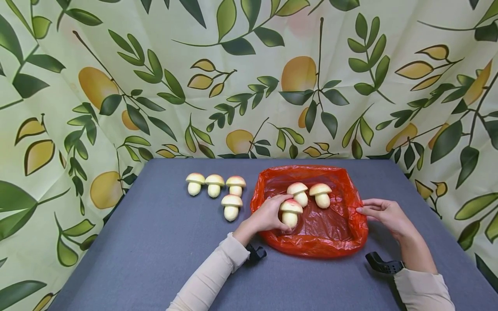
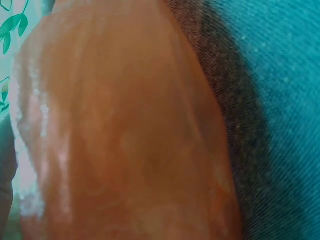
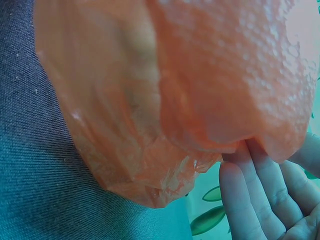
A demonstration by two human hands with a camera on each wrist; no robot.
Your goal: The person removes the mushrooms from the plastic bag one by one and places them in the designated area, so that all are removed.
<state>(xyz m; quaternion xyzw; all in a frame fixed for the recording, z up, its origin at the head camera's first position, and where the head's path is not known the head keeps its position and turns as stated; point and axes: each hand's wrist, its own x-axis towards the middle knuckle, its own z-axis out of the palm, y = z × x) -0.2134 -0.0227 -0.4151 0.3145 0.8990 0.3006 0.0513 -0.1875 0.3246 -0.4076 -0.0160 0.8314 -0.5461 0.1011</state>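
1. The left hand (image 1: 268, 215) was clamped on a pale mushroom (image 1: 291, 209) inside the red bag (image 1: 311, 249), toward its nine o'clock.
2. The right hand (image 1: 386, 217), well apart from the left, pinched the bag's rim at three o'clock.
3. A second mushroom (image 1: 298, 195) lay inside near eleven, a third mushroom (image 1: 321, 196) near one.
4. Four outside mushrooms (image 1: 231, 208) sat on the table (image 1: 163, 250), between the bag's nine and ten.

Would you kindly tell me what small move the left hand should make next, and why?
I would probably have the left hand lower the mushroom it grips into the red bag and let go: that piece is within the bag's opening, two more mushrooms lie inside, and the right hand holds the bag's edge, which may steady it.
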